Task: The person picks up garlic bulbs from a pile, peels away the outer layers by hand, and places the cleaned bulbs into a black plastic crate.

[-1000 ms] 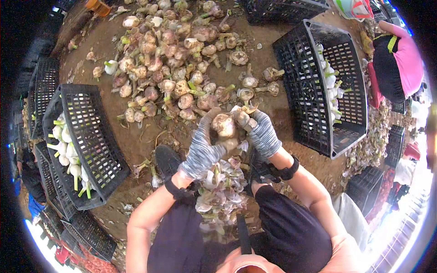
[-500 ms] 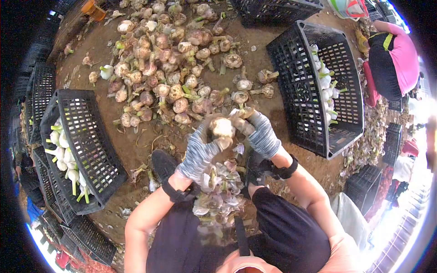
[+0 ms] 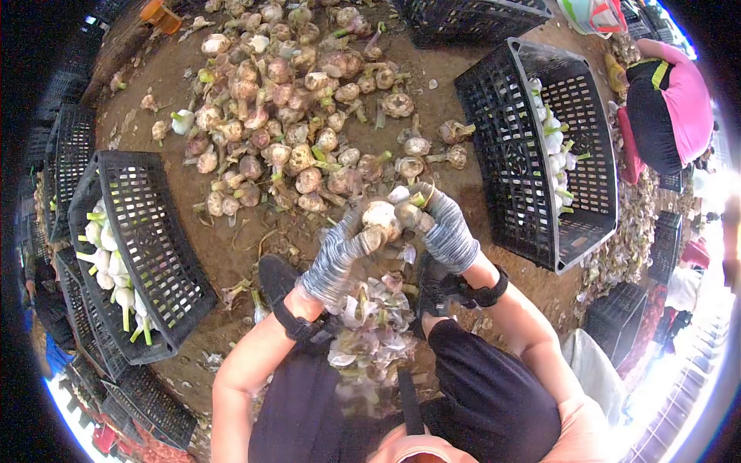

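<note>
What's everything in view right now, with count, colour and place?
bulb: one, soiled white, at the hands
heap: many bulbs, brownish, purplish and white, ground ahead
skins: uncounted, whitish-purple, between the legs
left crate: one, black, holding white bulbs with green stems
right crate: one, black, also holding white bulbs
far crate: one, black, top edge
other crates: several, black, both sides
bag: one, multicoloured, top right
container: one, orange, top left
co-worker: one, pink top, upper right
shoes: two, dark, below the hands
wristbands: two, black, one per wrist
left hand: one, grey glove, gripping the bulb
right hand: one, grey glove, bulb's right; grip unclear
</note>
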Motion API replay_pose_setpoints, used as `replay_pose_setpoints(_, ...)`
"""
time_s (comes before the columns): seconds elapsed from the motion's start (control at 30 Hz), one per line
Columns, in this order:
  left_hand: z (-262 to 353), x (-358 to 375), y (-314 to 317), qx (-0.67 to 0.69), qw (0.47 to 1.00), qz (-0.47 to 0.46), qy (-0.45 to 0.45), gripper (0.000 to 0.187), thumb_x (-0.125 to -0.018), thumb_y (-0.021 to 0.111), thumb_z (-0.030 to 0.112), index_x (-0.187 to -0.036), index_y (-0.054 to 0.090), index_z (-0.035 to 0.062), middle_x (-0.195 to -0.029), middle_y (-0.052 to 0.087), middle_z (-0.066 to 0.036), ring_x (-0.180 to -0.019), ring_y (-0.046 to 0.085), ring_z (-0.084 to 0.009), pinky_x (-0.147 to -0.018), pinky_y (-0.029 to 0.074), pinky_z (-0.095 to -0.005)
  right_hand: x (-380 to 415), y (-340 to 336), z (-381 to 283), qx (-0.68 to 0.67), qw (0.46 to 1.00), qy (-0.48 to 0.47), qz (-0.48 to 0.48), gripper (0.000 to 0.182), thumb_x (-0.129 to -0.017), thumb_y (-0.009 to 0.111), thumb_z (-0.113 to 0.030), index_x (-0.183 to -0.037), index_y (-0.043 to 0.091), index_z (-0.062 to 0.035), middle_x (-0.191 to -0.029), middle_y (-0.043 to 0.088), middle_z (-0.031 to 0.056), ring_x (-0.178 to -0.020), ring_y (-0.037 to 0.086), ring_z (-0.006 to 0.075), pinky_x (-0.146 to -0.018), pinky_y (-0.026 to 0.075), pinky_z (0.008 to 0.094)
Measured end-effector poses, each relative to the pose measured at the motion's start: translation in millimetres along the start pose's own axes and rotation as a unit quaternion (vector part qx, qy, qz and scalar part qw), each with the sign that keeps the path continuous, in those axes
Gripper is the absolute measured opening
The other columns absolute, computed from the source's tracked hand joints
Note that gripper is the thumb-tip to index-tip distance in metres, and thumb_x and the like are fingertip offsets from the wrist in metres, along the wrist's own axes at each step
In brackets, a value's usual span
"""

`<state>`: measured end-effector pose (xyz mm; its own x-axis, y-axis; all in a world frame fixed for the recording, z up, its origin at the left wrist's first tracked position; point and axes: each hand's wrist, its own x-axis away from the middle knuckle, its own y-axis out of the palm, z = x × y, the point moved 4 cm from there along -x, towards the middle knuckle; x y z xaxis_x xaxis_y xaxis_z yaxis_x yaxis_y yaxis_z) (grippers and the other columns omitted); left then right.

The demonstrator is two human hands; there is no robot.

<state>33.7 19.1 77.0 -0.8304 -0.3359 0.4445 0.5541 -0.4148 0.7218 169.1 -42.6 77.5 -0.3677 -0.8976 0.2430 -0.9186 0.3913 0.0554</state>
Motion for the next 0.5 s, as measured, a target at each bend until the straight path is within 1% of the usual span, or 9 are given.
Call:
replay_pose_setpoints(0.07, 1, 2, 1, 0.015, 1.0, -0.006, -0.016, 0.063, -0.073, 0.073, 0.039, -0.121, 0.05, 0.006, -0.101, 0.057, 0.001, -0.094, 0.053, -0.0107, -0.084, 0.044, -0.0258, 1, -3, 0, 0.08, 0.996, -0.018, -0.032, 0.02, -0.088, 0.059, -0.013, -0.105, 0.056, -0.0021, -0.09, 0.062, 0.002, -0.081, 0.056, 0.0086, -0.076, 0.047, 0.0256)
replay_pose_setpoints(0.1, 1, 2, -2, 0.015, 1.0, -0.006, -0.014, 0.063, -0.073, 0.073, 0.039, -0.121, 0.05, 0.006, -0.101, 0.057, 0.001, -0.094, 0.053, -0.0107, -0.084, 0.044, -0.0258, 1, -5, 1, 0.08, 0.996, -0.019, -0.033, 0.02, -0.088, 0.059, -0.013, -0.105, 0.056, -0.0021, -0.09, 0.062, 0.002, -0.081, 0.056, 0.0086, -0.076, 0.047, 0.0256)
replay_pose_setpoints(0.17, -5, 3, -9, 0.1, 0.992, -0.007, -0.078, 0.057, -0.076, 0.069, 0.039, -0.119, 0.051, 0.006, -0.1, 0.058, 0.0, -0.094, 0.054, -0.0106, -0.079, 0.047, -0.0271, 2, -7, 2, 0.047, 0.997, 0.001, -0.063, 0.022, -0.088, 0.059, -0.012, -0.107, 0.056, -0.0029, -0.089, 0.063, 0.0018, -0.082, 0.056, 0.0085, -0.076, 0.047, 0.0256)
replay_pose_setpoints(0.2, -5, 4, -8, 0.124, 0.989, -0.001, -0.077, 0.051, -0.079, 0.067, 0.038, -0.117, 0.052, 0.0064, -0.099, 0.059, 0.0, -0.093, 0.055, -0.0104, -0.072, 0.05, -0.0274, 2, -6, 0, 0.033, 0.997, 0.001, -0.068, 0.024, -0.087, 0.06, -0.012, -0.109, 0.056, -0.0025, -0.09, 0.063, 0.002, -0.083, 0.057, 0.0084, -0.077, 0.047, 0.0254)
replay_pose_setpoints(0.33, -3, 1, -8, 0.134, 0.988, -0.019, -0.071, 0.051, -0.081, 0.065, 0.038, -0.118, 0.052, 0.0056, -0.103, 0.058, -0.002, -0.098, 0.054, -0.0127, -0.082, 0.047, -0.0297, 2, -6, 2, -0.037, 0.995, 0.072, -0.058, 0.028, -0.085, 0.062, -0.013, -0.11, 0.057, -0.0022, -0.097, 0.062, 0.0015, -0.084, 0.055, 0.0072, -0.076, 0.046, 0.0239)
replay_pose_setpoints(0.4, 12, -3, -3, -0.06, 0.998, -0.005, 0.022, 0.063, -0.078, 0.069, 0.038, -0.125, 0.047, 0.0039, -0.114, 0.055, -0.007, -0.109, 0.049, -0.0169, -0.095, 0.039, -0.0327, 0, -1, 1, -0.073, 0.994, 0.083, 0.011, 0.024, -0.084, 0.064, -0.011, -0.105, 0.06, -0.0015, -0.092, 0.064, 0.0023, -0.082, 0.057, 0.0082, -0.076, 0.047, 0.0248)
replay_pose_setpoints(0.43, 7, -7, -6, -0.06, 0.998, -0.004, 0.024, 0.063, -0.078, 0.069, 0.038, -0.125, 0.047, 0.0039, -0.114, 0.055, -0.007, -0.109, 0.049, -0.0169, -0.095, 0.039, -0.0327, -1, 1, 4, -0.073, 0.994, 0.083, 0.009, 0.024, -0.084, 0.064, -0.011, -0.105, 0.06, -0.0015, -0.092, 0.064, 0.0023, -0.082, 0.057, 0.0082, -0.076, 0.047, 0.0248)
replay_pose_setpoints(0.47, 8, -11, -12, -0.232, 0.956, 0.043, 0.175, 0.069, -0.075, 0.072, 0.037, -0.129, 0.043, 0.0033, -0.12, 0.051, -0.009, -0.114, 0.045, -0.0185, -0.099, 0.034, -0.0333, -3, 0, 13, -0.064, 0.993, 0.099, 0.028, 0.024, -0.083, 0.065, -0.011, -0.104, 0.06, -0.0008, -0.091, 0.064, 0.0024, -0.08, 0.057, 0.0082, -0.075, 0.047, 0.0245)
replay_pose_setpoints(0.5, 11, -9, -12, -0.391, 0.86, 0.089, 0.315, 0.076, -0.073, 0.074, 0.035, -0.132, 0.039, 0.0026, -0.126, 0.048, -0.01, -0.119, 0.042, -0.02, -0.103, 0.03, -0.034, -3, 0, 19, -0.056, 0.991, 0.115, 0.048, 0.024, -0.082, 0.066, -0.011, -0.103, 0.061, -0.0001, -0.089, 0.064, 0.0025, -0.079, 0.057, 0.0082, -0.074, 0.048, 0.0242)
